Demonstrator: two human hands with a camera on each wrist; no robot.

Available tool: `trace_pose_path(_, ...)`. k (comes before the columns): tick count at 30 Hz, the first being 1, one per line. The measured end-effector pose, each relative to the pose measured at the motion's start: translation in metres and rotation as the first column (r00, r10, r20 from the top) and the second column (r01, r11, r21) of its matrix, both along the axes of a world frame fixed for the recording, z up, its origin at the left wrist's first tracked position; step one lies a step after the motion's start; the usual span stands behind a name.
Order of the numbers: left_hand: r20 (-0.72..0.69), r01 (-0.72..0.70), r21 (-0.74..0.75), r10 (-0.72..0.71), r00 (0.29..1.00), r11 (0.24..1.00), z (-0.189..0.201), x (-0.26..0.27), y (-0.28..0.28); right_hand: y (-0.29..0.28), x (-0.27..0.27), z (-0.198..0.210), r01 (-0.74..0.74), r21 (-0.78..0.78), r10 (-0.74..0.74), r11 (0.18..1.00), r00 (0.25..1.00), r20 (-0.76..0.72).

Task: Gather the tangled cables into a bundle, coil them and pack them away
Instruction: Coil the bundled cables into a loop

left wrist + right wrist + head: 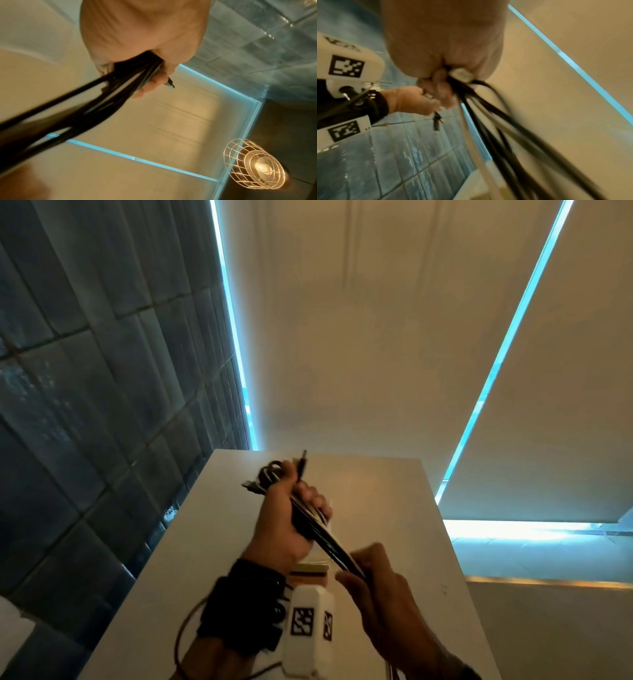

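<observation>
While your left hand point(277, 522) is raised above the white table point(394, 508), its fingers point(313, 498) are wrapped tightly round a bundle of cables point(317, 525), mostly black with some white strands. Looped ends and plug ends stick out of the far side of that fist. From there the bundle runs taut, down and to the right, into your right hand point(373, 583), whose fingers point(440, 86) are closed round it; a white connector point(462, 74) shows at that grip in the right wrist view. Loose lengths of cable trail off below the right hand, blurred. Both hands sit over the near middle of the table. Its left edge runs close along the dark tiled wall point(85, 371), its far edge meets the pale blinds point(342, 337), and its right edge has open room beyond it.
</observation>
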State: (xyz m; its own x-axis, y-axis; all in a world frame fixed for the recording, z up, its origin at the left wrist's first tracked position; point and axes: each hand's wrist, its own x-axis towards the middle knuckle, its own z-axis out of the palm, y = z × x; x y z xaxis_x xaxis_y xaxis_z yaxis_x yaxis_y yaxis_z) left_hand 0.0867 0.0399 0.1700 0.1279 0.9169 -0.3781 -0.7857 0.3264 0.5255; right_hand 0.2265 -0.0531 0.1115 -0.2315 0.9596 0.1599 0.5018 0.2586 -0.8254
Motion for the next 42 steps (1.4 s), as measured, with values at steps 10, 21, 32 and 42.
trace_pose_path(10,-0.119,0.088,0.229,-0.062,0.991,0.969,0.002,0.018,-0.012,0.027,0.006,0.031,-0.251,-0.179,0.153,0.951,0.889,-0.432)
trace_pose_path(21,-0.119,0.163,0.134,-0.147,0.982,0.977,0.031,-0.031,-0.01,0.002,0.021,-0.009,-0.361,-0.534,0.08,0.764,0.875,-0.477)
trace_pose_path(32,-0.295,0.497,0.143,-0.443,0.847,0.856,0.015,-0.023,-0.035,0.032,0.08,0.083,-0.25,-0.253,0.236,0.935,0.968,-0.084)
trace_pose_path(42,-0.784,0.782,0.203,-0.38,0.49,0.59,0.022,-0.016,-0.054,0.07,0.041,0.151,-0.397,-0.008,0.379,0.918,0.87,0.316)
